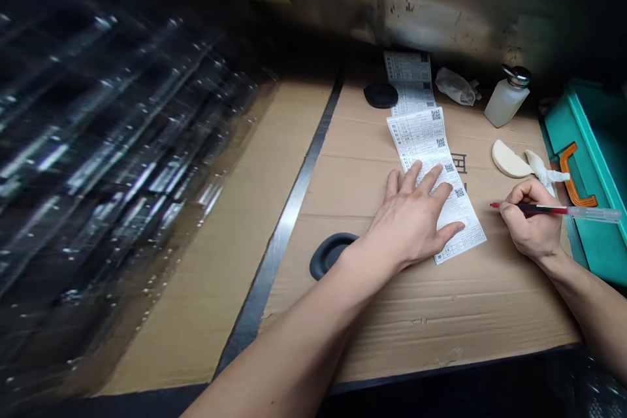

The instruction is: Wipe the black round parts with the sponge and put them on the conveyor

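Observation:
A long strip of printed paper labels (421, 137) with QR codes lies on the cardboard-covered table. Across its near part rests my left hand (416, 212), fingers spread and palm down, hiding some of the print. To the right of the strip, my right hand (531, 219) grips a red pen (546, 208); its tip points left and is apart from the paper. Beside my left wrist is a black oval dish-like piece (333, 255), partly covered by the arm. Another black rounded piece (381, 95) sits at the strip's far end, next to more labels (410, 72).
Clear plastic-wrapped items (122, 170) fill the left side, blurred. At the back right stand a pump bottle (508, 96) and crumpled white wrapping (457, 86). A cream half-round pad (510, 159) and white tissue (543, 168) lie near a teal box (582, 144) with an orange handle (572, 176).

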The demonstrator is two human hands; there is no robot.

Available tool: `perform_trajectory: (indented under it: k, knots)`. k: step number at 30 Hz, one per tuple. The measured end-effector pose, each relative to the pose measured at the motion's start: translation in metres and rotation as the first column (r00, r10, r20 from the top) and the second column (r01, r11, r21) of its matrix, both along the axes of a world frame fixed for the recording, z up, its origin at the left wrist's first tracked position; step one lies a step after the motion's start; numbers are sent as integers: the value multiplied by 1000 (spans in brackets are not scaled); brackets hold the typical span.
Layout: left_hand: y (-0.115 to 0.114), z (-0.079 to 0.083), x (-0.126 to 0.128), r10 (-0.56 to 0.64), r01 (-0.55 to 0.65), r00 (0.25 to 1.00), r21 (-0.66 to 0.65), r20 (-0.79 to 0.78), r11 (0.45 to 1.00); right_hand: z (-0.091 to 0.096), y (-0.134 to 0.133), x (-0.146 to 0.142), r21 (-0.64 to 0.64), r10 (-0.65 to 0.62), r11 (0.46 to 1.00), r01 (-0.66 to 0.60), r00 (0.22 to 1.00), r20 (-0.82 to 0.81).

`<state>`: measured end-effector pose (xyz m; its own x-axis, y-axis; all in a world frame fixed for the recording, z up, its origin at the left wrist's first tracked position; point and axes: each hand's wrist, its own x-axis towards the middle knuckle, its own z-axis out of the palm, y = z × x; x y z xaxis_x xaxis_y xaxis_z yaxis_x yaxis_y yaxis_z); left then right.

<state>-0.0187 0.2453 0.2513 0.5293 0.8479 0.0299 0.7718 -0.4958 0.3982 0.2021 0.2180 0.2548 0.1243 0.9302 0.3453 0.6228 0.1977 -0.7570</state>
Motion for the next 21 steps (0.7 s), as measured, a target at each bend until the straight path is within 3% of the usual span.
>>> perform_trajectory:
  k: [7, 15, 17, 19, 21]
  knots:
    - [-12, 4, 7, -115, 118, 993, 75, -39, 990, -7, 12, 12, 183, -131, 974, 130, 991, -8]
    - [-28, 7, 20, -337, 335, 941, 71, 17, 940, -14, 11, 18, 154, 51, 985, -76, 986, 160]
    - [-24, 5, 20, -276, 269, 959, 97, 65, 958, -16, 10, 18, 131, 83, 985, -109, 978, 191]
    - [-17, 3, 18, -98, 84, 992, 170, 75, 982, -17, 10, 18, 115, 100, 985, -125, 973, 208]
    - [-11, -1, 16, 91, -96, 995, 230, 32, 968, -18, 9, 17, 99, 118, 985, -142, 969, 215]
